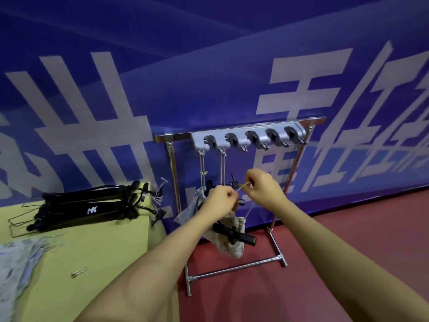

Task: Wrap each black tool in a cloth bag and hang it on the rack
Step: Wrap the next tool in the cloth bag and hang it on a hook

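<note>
Step in hand: closing drawstring on bagged tool, not yet hung. Your left hand (219,199) and right hand (261,185) both pinch cord (241,188) taut between curled fingers, in front of rack (243,133). Cloth bag (233,240) dangles below hands, black tool (234,233) poking out sideways. Two bags already hang from leftmost hooks. Next, likely: loop cord over third hook (265,147); needs bag mouth tight. More tools wait on yellow table (104,252).

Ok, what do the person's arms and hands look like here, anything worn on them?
Both forearms are bare up to the frame's edge: no sleeves in view. The left hand and right hand wear no gloves, and no watch, rings or bands show at either wrist.
</note>
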